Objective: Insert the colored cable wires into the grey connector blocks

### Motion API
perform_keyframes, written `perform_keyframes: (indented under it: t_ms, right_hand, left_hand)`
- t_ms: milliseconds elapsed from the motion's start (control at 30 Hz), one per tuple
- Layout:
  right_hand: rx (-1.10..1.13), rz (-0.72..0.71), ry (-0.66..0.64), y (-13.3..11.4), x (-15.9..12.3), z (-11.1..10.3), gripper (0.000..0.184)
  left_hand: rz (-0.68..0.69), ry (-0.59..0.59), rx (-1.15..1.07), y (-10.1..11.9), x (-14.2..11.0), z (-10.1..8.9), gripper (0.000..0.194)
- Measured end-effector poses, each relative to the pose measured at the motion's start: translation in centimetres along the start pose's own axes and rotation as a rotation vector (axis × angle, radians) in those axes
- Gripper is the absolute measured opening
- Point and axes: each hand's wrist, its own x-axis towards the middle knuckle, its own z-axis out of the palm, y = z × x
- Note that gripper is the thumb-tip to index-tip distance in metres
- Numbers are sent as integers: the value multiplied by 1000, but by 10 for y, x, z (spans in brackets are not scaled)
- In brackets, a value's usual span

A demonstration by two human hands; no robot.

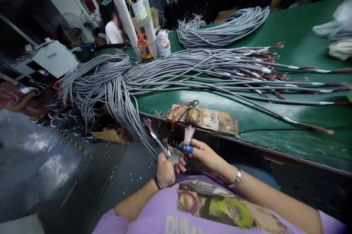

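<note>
My left hand (pixel 166 169) is closed around the end of a grey cable (pixel 162 146), whose thin coloured wires (pixel 172 147) fan out above the fingers. A dark grey covering wraps the thumb or finger of this hand. Close beside it, my right hand (pixel 205 155) has its fingertips pinched together near the wires; what lies between them is too small to make out. Blue tape (pixel 188 149) covers one of its digits, and a pale pink wrap (pixel 189 135) stands up at its fingertips. Both hands are in front of my body, just below the table edge.
Many grey cables (pixel 176 67) with stripped ends lie across the green table (pixel 310 124); some hang over its left edge. A worn wooden board (pixel 211 118) with red and black leads sits at the front edge. Behind are a coiled bundle (pixel 225 30), a lilac cup (pixel 163 43) and orange-handled scissors (pixel 143 41).
</note>
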Motion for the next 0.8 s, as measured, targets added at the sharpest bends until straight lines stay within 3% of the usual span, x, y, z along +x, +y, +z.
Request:
perform_keyframes:
  t_ms: [100, 233, 400, 567, 700, 800]
  right_hand:
    - [24, 11, -79, -4, -1, 4, 37]
    - [17, -7, -68, -8, -3, 10, 36]
    - [83, 26, 113, -1, -4, 6, 33]
    - [378, 65, 248, 2, 2, -14, 30]
    - [437, 154, 133, -6, 5, -21, 39]
    - [395, 114, -8, -15, 9, -16, 44]
  left_hand:
    - [8, -29, 51, -3, -1, -1, 35]
    - [25, -53, 104, -4, -2, -1, 37]
    - [33, -13, 91, -2, -3, 0, 39]
    - [-20, -71, 19, 7, -6, -3, 39]
    - [-93, -214, -44, 19, -6, -4, 39]
    - [-125, -311, -70, 25, -2, -1, 37]
